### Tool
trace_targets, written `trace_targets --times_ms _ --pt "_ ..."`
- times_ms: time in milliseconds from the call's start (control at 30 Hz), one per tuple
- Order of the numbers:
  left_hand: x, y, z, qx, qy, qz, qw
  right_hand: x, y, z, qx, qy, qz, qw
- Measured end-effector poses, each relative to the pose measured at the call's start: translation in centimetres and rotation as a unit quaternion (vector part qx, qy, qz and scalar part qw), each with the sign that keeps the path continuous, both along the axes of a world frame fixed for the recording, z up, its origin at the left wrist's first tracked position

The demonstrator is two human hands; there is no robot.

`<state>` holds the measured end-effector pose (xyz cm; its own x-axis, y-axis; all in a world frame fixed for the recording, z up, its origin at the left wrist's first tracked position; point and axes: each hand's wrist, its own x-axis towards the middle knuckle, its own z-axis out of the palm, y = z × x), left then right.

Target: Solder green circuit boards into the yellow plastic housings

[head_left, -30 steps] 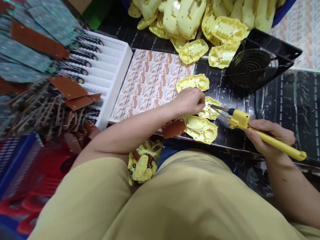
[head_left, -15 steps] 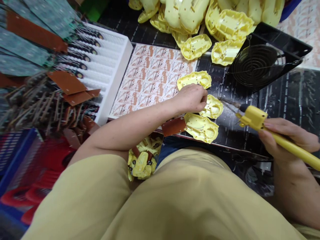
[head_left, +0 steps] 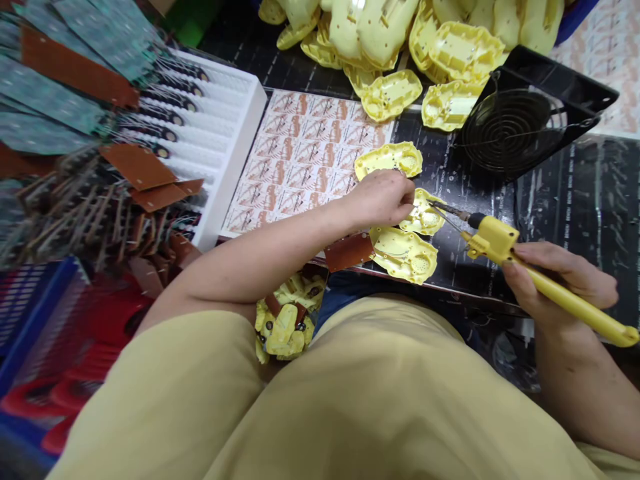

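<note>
No brand or legible wording can be made out; the printed sheet [head_left: 305, 157] beyond the left fingertips carries rows of small repeated labels, too small to read, and the markings on the black table covering [head_left: 575, 200] are likewise illegible. A white tray [head_left: 235, 143], well to the left of the left hand, holds rows of dark-tipped wired parts, with green and brown circuit boards [head_left: 75, 73] piled across it. A heap of yellow plastic shells [head_left: 400, 33] lies far beyond both hands, beside a black fan [head_left: 510, 127]. The left hand [head_left: 383, 197] rests knuckles-up on the table, forearm crossing from the lap, its fingers curled closed and pinching down on a small yellow shell [head_left: 425, 217] – the work piece – which sits directly under and just right of the fingertips. A second shell [head_left: 390, 159] lies just beyond the knuckles; a third, larger shell [head_left: 405, 253], with a brown board [head_left: 349, 251] at its left edge, lies just nearer than the fingers. The right hand [head_left: 557, 280] is wrapped closed around the handle of a yellow soldering iron [head_left: 500, 243], held like a pen – its metal tip reaches leftward to the right rim of the pinched shell, close to the left fingertips.
</note>
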<state>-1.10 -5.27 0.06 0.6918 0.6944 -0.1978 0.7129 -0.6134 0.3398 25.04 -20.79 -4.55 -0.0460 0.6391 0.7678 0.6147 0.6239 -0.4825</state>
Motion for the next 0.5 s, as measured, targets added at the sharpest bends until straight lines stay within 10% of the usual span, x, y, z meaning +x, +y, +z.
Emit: trace_targets --times_ms 300,500 --pt "-2.5 2.4 -0.6 -0.005 -0.068 -0.034 0.997 0.1 -1.0 0.1 -0.043 -0.022 -0.079 0.996" --pt "-1.9 1.2 -0.7 0.047 -0.061 -0.011 0.997 -0.4 -0.3 0.1 0.02 0.017 -0.004 1.0"
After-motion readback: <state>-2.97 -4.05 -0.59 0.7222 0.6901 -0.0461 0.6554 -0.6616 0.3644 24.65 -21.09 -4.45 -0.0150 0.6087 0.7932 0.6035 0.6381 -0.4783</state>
